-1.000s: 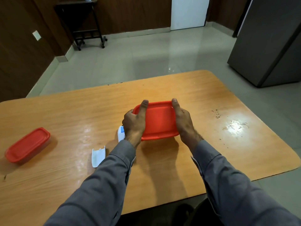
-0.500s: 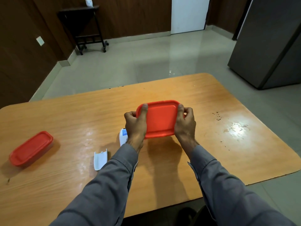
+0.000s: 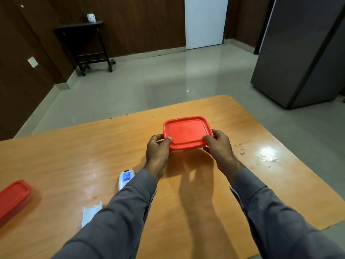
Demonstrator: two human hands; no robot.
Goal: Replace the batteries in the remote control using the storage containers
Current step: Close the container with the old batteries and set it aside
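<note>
Both hands hold a red-lidded storage container [image 3: 187, 132] above the wooden table [image 3: 74, 156], toward its far centre. The left hand [image 3: 157, 149] grips the container's near-left corner, thumb on the lid's edge, fingers curled beneath. The right hand [image 3: 219, 144] grips the near-right corner in the same manner, thumb on the lid, fingers closed under the base. The lid sits on the container; contents cannot be seen.

A white remote control [image 3: 126, 177] lies on the table near the left forearm, partly hidden by the grey sleeve [image 3: 119, 217]. Its detached white battery cover [image 3: 89, 214] lies nearer still, to the left of that sleeve, also partly covered. A second red-lidded container [image 3: 13, 197] rests at the table's left edge, well apart from the hands, cut off by the frame.
</note>
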